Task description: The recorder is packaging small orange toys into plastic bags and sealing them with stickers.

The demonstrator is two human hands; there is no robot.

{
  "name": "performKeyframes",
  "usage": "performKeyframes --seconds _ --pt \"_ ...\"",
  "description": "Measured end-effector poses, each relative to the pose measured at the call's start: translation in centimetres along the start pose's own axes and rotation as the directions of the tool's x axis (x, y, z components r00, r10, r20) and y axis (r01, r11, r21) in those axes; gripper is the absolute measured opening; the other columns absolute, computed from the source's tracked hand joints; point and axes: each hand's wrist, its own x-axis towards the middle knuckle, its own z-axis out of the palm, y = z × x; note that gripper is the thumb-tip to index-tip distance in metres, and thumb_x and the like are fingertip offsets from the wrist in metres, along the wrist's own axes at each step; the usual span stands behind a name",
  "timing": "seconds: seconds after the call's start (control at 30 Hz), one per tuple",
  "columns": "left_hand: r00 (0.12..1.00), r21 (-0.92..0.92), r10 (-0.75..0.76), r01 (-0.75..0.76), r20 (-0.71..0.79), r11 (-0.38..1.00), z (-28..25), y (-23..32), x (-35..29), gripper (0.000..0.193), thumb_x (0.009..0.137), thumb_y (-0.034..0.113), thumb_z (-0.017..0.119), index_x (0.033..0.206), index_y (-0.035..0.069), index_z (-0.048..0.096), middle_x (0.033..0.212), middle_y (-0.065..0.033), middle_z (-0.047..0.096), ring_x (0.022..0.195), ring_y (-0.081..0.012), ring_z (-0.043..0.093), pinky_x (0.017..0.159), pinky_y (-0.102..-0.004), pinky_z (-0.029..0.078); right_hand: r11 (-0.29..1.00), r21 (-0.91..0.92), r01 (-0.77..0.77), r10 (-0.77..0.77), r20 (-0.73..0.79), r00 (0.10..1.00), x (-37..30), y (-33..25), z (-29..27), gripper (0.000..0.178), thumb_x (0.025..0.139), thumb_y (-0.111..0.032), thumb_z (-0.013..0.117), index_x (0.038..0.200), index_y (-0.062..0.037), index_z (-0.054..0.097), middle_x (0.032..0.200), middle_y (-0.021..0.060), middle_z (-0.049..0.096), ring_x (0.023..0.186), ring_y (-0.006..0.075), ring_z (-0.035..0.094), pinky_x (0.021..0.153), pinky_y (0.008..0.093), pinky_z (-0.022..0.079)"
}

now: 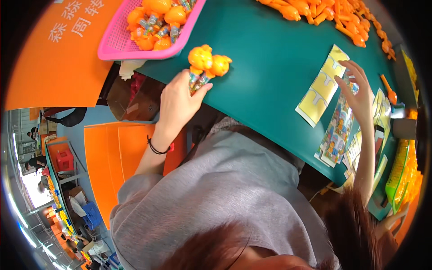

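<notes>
My left hand is closed around two orange toys with animal-shaped heads. Their handles carry colourful wrapping, and the heads stick out beyond my fingers at the table's near edge. Over on the right, my right hand is curved, with thumb and fingers apart, at the edge of a yellow backing sheet with pale cut-out outlines. Beneath that hand lies a strip of colourful printed stickers. I see nothing held in the right hand.
A pink basket of similar wrapped toys stands at the far left of the green table. Many orange toy pieces are heaped at the far right. One orange piece lies by more sheets. A green-and-yellow bag sits at the right.
</notes>
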Motion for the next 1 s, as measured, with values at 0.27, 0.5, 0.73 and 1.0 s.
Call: performKeyframes --seconds 0.27,0.5,0.73,1.0 --pt "0.874 0.173 0.002 0.093 -0.486 0.981 -9.1 -2.6 10.0 0.042 0.083 0.043 0.073 0.1 0.006 0.065 0.086 -0.014 0.07 0.079 -0.0323 0.068 0.07 -0.0409 0.051 0.885 -0.448 -0.126 0.217 0.158 0.963 5.2 10.2 -0.9 0.083 0.07 -0.05 0.08 0.137 -0.01 0.051 0.141 0.0179 0.045 0.13 0.0365 0.044 0.107 0.0463 0.037" --pt "0.845 0.573 0.24 0.092 -0.477 0.814 -8.2 -6.2 15.1 0.057 0.077 0.047 0.077 0.112 0.004 0.066 0.102 -0.0167 0.068 0.095 -0.0388 0.064 0.081 -0.0481 0.05 0.957 -0.245 -0.158 0.188 0.102 0.977 5.9 8.6 -0.8 0.065 0.073 -0.035 0.08 0.127 -0.0087 0.056 0.124 0.0133 0.058 0.114 0.0274 0.057 0.098 0.0382 0.045" --pt "0.892 -0.454 0.406 -0.45 -0.198 0.769 0.4 11.5 13.7 0.041 0.084 0.028 0.077 0.116 0.005 0.065 0.105 -0.0034 0.067 0.088 -0.0088 0.06 0.066 -0.0211 0.047 0.987 0.158 0.039 -0.051 0.07 0.996 4.3 0.8 -2.0 0.056 0.077 0.001 0.071 0.129 -0.0054 0.051 0.115 0.0117 0.06 0.11 0.0216 0.057 0.094 0.032 0.047" --pt "0.74 -0.845 0.631 -0.166 0.234 0.509 8.9 21.8 13.2 0.021 0.087 0.019 0.073 0.096 0.001 0.071 0.073 0.0008 0.067 0.061 -0.004 0.053 0.055 -0.0208 0.04 0.859 0.489 0.153 -0.036 -0.239 0.97 -3.3 -3.7 -6.9 0.058 0.078 -0.005 0.071 0.132 -0.0038 0.051 0.124 0.0181 0.056 0.119 0.0278 0.052 0.101 0.0367 0.044"
